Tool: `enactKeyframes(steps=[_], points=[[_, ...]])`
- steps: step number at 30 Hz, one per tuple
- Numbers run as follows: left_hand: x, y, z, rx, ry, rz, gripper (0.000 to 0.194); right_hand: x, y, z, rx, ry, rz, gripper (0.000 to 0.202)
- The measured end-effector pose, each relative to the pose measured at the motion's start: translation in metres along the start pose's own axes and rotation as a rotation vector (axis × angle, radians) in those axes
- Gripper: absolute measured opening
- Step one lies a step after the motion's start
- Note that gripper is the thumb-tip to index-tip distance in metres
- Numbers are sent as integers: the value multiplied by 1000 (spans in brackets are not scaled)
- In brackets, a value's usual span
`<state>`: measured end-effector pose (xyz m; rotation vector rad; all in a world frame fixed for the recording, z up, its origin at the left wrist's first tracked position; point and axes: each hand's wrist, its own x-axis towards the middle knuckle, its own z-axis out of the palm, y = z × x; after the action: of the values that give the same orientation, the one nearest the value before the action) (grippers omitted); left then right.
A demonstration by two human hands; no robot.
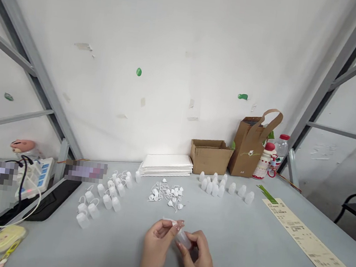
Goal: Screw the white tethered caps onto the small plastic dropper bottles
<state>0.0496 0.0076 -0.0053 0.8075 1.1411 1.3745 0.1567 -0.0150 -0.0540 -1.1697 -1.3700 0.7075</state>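
Observation:
Near the front edge, my right hand is wrapped round a small translucent plastic bottle, which is tilted. At the bottle's top, my left hand pinches a white cap, partly hidden by the fingers. Beyond my hands lies a loose pile of white caps with strap loops. To the left stand several bottles with looped caps on them. On the right is a group of bottles on which no loops show.
A stack of white flat packets, an open cardboard box, a brown paper bag and drink bottles line the wall. A long printed paper strip lies right. A power strip with cables and a black tablet-like slab lie left.

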Motion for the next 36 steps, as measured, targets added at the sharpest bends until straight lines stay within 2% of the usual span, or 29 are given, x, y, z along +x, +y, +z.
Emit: enactKeyframes(steps=[4, 8, 11, 13, 16, 18, 20, 24, 29, 33, 36], points=[[-1, -6, 0, 50, 36, 25, 25, -5, -3, 8, -68, 189, -101, 17], [-3, -7, -1, 105, 46, 45, 23, -6, -4, 10, -73, 228, -121, 17], [-4, 0, -1, 85, 5, 17, 24, -4, -2, 4, -59, 150, -65, 15], [-2, 6, -1, 50, -51, -3, 24, -1, -2, 0, -20, 46, -20, 17], [1, 14, -2, 39, -155, -43, 24, 3, -5, -6, 86, -130, 57, 26], [2, 15, -4, 42, -174, -47, 25, 6, -5, -7, 138, -207, 102, 34], [3, 14, -5, 39, -128, -20, 25, 7, -4, -6, 174, -227, 138, 36], [3, 10, -5, 36, -56, 10, 26, 7, 2, -4, 262, -182, 216, 43], [4, 9, -5, 28, -108, 27, 22, 6, -1, -5, 308, -154, 276, 31], [4, 14, -6, -2, -219, 2, 21, 6, -6, -6, 348, -220, 264, 42], [3, 18, -7, 15, -243, -6, 22, 7, -8, -6, 322, -235, 259, 47]])
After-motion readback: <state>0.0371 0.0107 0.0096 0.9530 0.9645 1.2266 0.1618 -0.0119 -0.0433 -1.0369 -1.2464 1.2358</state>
